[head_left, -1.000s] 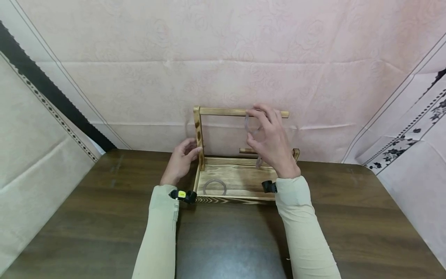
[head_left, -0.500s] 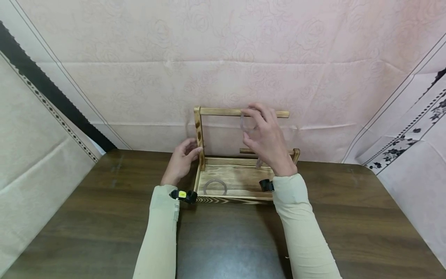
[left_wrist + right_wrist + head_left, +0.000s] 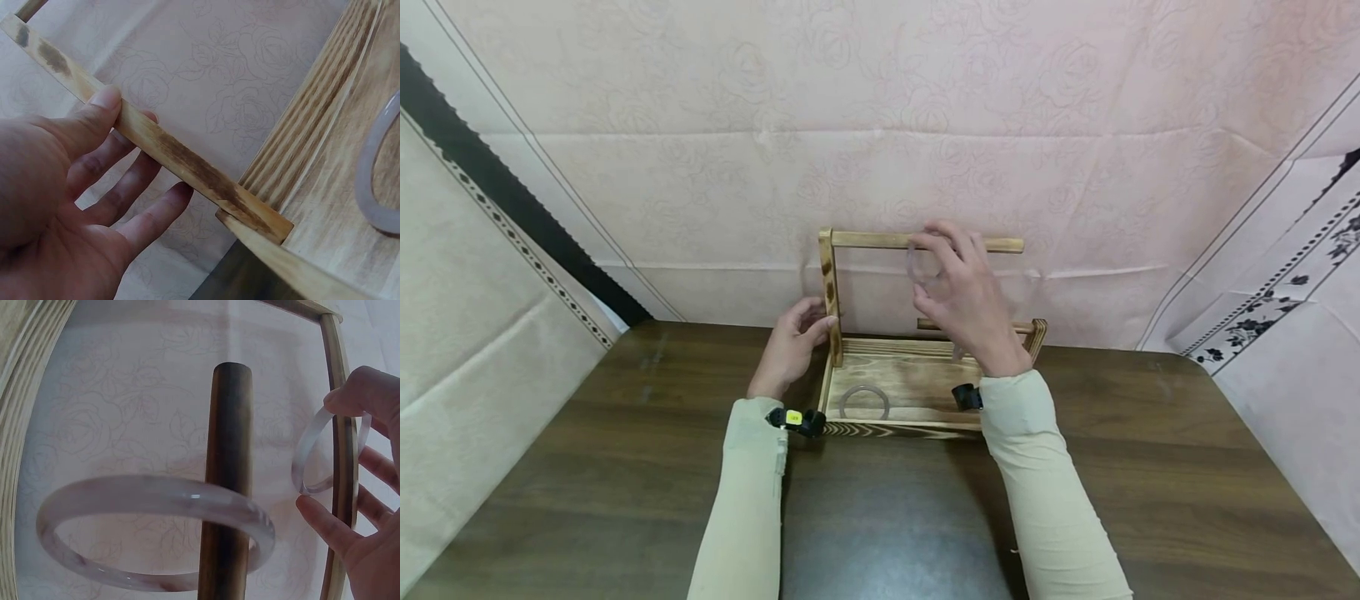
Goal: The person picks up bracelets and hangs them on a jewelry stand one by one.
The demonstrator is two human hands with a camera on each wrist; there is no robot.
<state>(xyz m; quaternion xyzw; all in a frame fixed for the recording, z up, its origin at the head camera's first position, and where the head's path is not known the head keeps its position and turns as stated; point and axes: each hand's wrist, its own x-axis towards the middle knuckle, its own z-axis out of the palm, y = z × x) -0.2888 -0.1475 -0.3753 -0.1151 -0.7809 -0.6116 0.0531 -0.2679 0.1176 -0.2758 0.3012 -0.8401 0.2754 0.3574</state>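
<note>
My left hand [image 3: 787, 346] pinches the wooden upright [image 3: 829, 292] at the left of a wooden rack; in the left wrist view the thumb lies on the near face of the post [image 3: 169, 153], fingers behind it. With thumb and fingertips my right hand [image 3: 966, 292] holds a translucent ring [image 3: 913, 265], which is around the upper rod [image 3: 872, 240]. The right wrist view shows that held ring [image 3: 307, 447] encircling its rod [image 3: 344, 469]. Another ring [image 3: 144, 495] hangs around the lower rod [image 3: 230, 437]. A further ring [image 3: 864, 389] lies in the tray.
The rack's tray [image 3: 902, 428] stands on a brown wooden table [image 3: 625, 467]. Its short right post [image 3: 1037, 337] bears the lower rod. Behind the table hangs a pale flowered cloth [image 3: 880, 100], with more cloth at both sides.
My right hand has moved left along the upper rod, carrying the held ring with it. My left hand stays on the upright.
</note>
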